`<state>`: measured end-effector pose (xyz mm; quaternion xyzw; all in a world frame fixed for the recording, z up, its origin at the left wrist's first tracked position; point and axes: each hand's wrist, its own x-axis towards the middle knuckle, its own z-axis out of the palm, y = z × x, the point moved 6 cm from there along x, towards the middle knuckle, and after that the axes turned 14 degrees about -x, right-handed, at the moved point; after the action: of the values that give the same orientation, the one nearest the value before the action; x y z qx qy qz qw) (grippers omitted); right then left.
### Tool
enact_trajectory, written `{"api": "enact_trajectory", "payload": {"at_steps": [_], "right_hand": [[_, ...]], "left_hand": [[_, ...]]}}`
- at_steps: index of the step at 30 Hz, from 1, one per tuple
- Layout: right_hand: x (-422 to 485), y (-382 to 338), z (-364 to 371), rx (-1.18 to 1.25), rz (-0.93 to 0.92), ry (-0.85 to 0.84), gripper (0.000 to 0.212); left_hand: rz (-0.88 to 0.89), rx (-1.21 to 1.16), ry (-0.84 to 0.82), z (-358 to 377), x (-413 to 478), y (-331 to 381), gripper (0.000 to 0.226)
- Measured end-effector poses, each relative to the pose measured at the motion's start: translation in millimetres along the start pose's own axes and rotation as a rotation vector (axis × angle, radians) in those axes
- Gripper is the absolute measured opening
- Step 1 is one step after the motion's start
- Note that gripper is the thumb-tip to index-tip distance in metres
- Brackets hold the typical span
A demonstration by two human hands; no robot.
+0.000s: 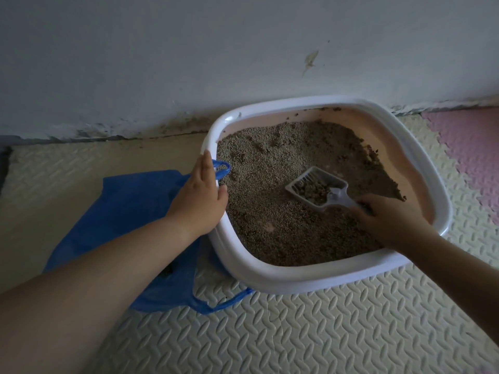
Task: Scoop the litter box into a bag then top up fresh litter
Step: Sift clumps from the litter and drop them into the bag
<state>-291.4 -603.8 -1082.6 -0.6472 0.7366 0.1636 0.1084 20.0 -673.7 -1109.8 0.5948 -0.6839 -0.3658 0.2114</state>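
Note:
A white litter box (pixel 310 276) with a pink inner wall stands on the floor against the wall, filled with grey-brown litter (pixel 270 163). My right hand (pixel 388 220) grips the handle of a grey slotted scoop (pixel 316 184), which holds a clump of litter above the bed. My left hand (pixel 199 198) rests on the box's left rim, its thumb inside the box, and holds the blue handle loops of a blue plastic bag (pixel 127 211) against the rim. The bag lies on the floor at the box's left side, partly under my left forearm.
Cream foam floor mats (pixel 297 333) with a ridged pattern cover the floor, and a pink mat (pixel 469 147) lies at the right. A white wall (pixel 189 63) with dirt along its base runs right behind the box.

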Motion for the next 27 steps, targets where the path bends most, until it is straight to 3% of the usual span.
{"api": "enact_trajectory", "payload": {"at_steps": [9, 18, 23, 27], "right_hand": [[74.6, -73.8, -22.0, -0.076, -0.060, 0.025, 0.028], [97.7, -145.6, 25.3, -0.023, -0.050, 0.057, 0.028], [84.5, -109.3, 23.3, 0.323, 0.056, 0.140, 0.035], [55.4, -81.2, 10.4, 0.454, -0.009, 0.216, 0.031]], "left_hand": [[0.014, -0.022, 0.002, 2.0, 0.3, 0.0, 0.072], [0.000, -0.011, 0.005, 2.4, 0.6, -0.6, 0.072], [-0.007, 0.005, -0.004, 1.7, 0.0, 0.5, 0.072], [-0.002, 0.012, 0.000, 1.0, -0.2, -1.0, 0.072]]}}
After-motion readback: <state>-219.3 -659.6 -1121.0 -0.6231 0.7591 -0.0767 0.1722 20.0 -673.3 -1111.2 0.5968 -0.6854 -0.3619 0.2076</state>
